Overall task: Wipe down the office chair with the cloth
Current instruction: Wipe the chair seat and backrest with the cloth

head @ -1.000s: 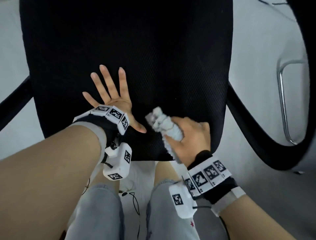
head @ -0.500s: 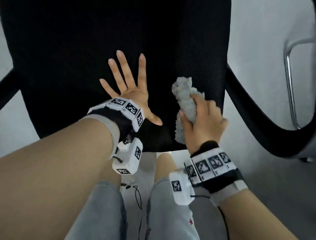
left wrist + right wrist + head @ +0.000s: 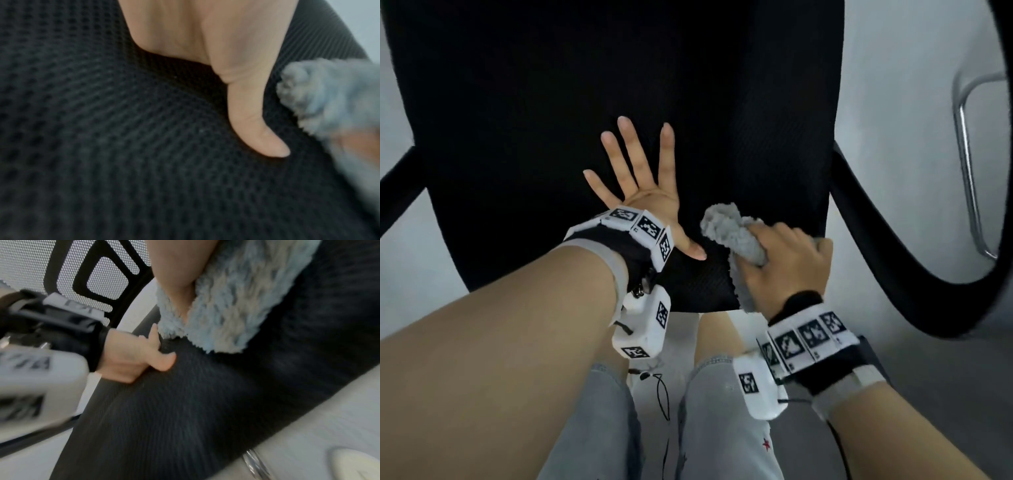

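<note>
Pale grey flooring (image 3: 928, 394) surrounds the black mesh-fabric seat of the office chair (image 3: 619, 85), whose curved black armrests (image 3: 893, 240) sweep out at both sides; a bent chrome tube (image 3: 969, 164) stands off beyond the seat's right edge. On that seat, near its front edge, the left hand (image 3: 643, 195) lies flat with fingers spread and straight, thumb pressed to the weave, apparently steadying the chair. Just beside it, toward the front right corner, the right hand (image 3: 787, 263) has its fingers curled round a bunched, fluffy grey-blue microfibre cloth (image 3: 729, 229), holding it against the mesh. That cloth looks light, soft and crushable, so a loose wad in the palm likely suffices. The mesh seems springy and textured, likely to drag on the pile.
</note>
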### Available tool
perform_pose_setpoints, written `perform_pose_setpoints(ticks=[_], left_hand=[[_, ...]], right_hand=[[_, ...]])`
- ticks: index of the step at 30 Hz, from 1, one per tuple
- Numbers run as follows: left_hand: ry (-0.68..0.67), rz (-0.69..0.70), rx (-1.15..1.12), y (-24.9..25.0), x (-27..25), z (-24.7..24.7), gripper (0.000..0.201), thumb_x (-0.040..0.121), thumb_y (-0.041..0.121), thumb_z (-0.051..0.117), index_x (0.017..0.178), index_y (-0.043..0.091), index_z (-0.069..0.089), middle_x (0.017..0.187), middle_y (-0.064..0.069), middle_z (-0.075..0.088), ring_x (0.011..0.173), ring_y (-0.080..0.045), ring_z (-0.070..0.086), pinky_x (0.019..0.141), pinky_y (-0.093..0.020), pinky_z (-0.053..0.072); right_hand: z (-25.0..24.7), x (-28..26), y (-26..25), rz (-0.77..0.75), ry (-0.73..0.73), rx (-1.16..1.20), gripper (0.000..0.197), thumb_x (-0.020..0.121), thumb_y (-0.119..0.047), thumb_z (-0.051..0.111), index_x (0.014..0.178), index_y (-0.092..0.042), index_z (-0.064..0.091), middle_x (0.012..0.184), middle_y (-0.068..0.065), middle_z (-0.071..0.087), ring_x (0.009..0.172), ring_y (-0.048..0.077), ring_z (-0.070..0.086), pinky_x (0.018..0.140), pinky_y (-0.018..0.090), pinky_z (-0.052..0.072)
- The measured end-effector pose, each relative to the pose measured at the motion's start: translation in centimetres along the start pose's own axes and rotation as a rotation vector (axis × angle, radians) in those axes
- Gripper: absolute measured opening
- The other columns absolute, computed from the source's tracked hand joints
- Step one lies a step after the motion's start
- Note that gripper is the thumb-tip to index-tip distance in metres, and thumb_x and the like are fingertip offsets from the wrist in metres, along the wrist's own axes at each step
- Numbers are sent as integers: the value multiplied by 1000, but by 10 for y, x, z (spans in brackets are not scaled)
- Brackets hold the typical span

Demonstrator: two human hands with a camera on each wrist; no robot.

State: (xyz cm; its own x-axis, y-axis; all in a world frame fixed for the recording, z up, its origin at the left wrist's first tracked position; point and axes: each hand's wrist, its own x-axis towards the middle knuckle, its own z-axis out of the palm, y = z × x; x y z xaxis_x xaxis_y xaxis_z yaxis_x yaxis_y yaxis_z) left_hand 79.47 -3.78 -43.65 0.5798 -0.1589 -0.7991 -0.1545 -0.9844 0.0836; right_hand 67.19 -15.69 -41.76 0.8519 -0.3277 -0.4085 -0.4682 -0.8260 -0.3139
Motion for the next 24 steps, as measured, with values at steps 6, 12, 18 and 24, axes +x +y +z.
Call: perform_pose_setpoints(ticks=[6, 12, 18, 24], left_hand=[[70, 20, 27, 5, 3, -2, 163, 28, 60, 81, 133, 24, -39, 143, -24, -37, 132, -43, -32, 99, -67, -15], [191, 33, 18, 10, 9, -1, 155, 36, 67, 77, 137, 25, -32, 146, -24, -31, 135, -43, -26, 102, -69, -9], [282, 87, 31, 2, 3, 5, 129, 58, 79, 57, 133, 27, -33, 152, -20, -21, 139, -45, -14, 106, -70, 2], [142, 175, 13, -14, -12, -14, 152, 37, 56, 84, 138, 35, -29, 146, -13, -38, 135, -33, -33, 104, -62, -14]], right_hand=[[-23, 81, -18, 38, 144, -82, 23, 83, -35, 48, 101, -29, 61, 96, 0, 57, 94, 27, 50, 83, 40, 20], [-13, 51, -16, 126, 101, 36, 28, 85, -32, 50, 111, -30, 59, 99, 1, 60, 96, 26, 53, 88, 41, 24], [-4, -18, -8, 133, -71, 260, 26, 83, -37, 59, 108, -28, 61, 93, -5, 65, 89, 21, 60, 86, 37, 36], [-27, -19, -24, 519, -64, 1073, 31, 80, -32, 69, 107, -24, 58, 97, -9, 65, 94, 11, 62, 88, 35, 51]])
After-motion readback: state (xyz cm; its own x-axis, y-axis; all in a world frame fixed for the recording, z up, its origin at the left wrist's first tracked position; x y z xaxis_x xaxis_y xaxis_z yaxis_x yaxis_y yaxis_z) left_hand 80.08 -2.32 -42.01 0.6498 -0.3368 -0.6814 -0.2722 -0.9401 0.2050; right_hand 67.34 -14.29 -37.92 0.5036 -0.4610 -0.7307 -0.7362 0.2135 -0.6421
